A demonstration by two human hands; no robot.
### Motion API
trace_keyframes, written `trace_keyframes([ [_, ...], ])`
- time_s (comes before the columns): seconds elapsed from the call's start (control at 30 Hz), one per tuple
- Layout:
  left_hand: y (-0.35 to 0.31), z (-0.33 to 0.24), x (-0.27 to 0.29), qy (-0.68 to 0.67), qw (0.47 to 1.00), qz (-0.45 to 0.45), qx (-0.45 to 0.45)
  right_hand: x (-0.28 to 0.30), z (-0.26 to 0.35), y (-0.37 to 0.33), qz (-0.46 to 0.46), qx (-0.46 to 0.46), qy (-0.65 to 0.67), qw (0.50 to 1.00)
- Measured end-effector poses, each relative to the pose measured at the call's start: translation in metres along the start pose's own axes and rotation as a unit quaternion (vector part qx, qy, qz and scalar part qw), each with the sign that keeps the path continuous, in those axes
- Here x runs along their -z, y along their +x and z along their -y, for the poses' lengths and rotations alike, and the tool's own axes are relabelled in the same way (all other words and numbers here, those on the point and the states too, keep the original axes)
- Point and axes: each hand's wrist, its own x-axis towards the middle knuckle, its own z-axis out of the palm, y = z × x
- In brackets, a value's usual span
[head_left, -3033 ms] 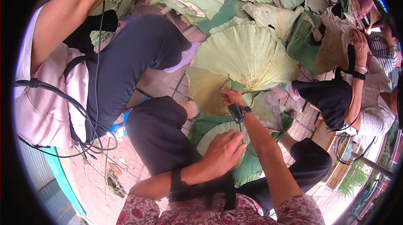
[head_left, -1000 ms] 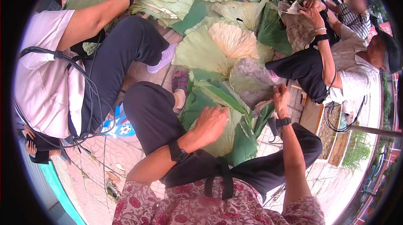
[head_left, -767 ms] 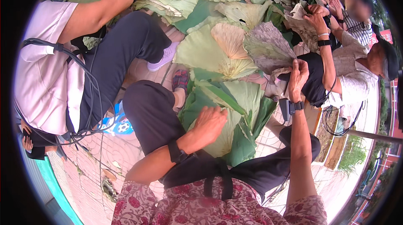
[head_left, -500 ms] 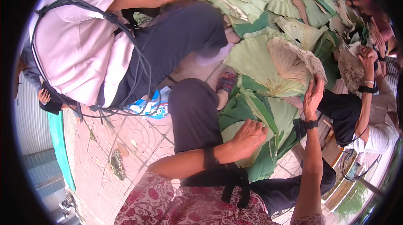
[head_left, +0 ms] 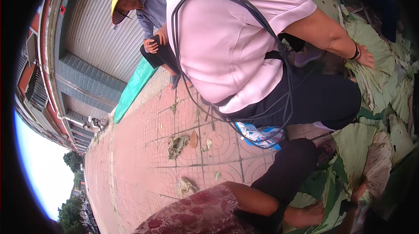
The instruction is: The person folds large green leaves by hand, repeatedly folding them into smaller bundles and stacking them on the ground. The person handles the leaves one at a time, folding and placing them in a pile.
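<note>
Large dried lotus leaves (head_left: 355, 140), green and pale, lie in overlapping layers at the right. In the lower right, my left hand (head_left: 307, 214) hovers over or rests on the green leaves; its fingers look curled, and what they may hold is hidden. Farther right, my right hand (head_left: 359, 189) closes at the edge of a brownish lotus leaf (head_left: 379, 159). Both hands are dim and partly blurred. Another person's hand (head_left: 365, 56), with dark bands at the wrist, lies flat on the leaves at the far right.
A person in a pink shirt (head_left: 227, 50), wearing looped black cords, sits close beside me. A blue-and-white bag (head_left: 262, 135) lies by that person. Leaf scraps (head_left: 178, 146) dot the pink paving (head_left: 144, 155). Someone in a conical hat (head_left: 124, 2) sits near a green sheet (head_left: 134, 89) and shutters.
My view has swung left, bringing the street and shutters in. Both hands now appear at the lower right. The neighbour's hand remains flat on the leaves.
</note>
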Motion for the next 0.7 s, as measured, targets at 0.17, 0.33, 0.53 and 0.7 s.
trace_keyframes([
  [0.17, 0.009, 0.001, -0.026, -0.022, 0.997, 0.071, -0.015, 0.001, 0.069, -0.016, -0.024, -0.028, -0.087, 0.996],
  [0.33, 0.012, 0.025, 0.006, -0.123, 0.987, 0.1, -0.015, 0.016, 0.15, -0.068, 0.063, -0.116, -0.103, 0.986],
  [0.53, 0.025, 0.046, 0.054, -0.093, 0.985, 0.146, -0.002, 0.009, 0.159, -0.136, -0.025, -0.218, 0.04, 0.975],
  [0.7, 0.04, 0.049, 0.063, -0.073, 0.976, 0.205, 0.002, 0.059, 0.162, -0.101, -0.189, -0.234, 0.359, 0.884],
])
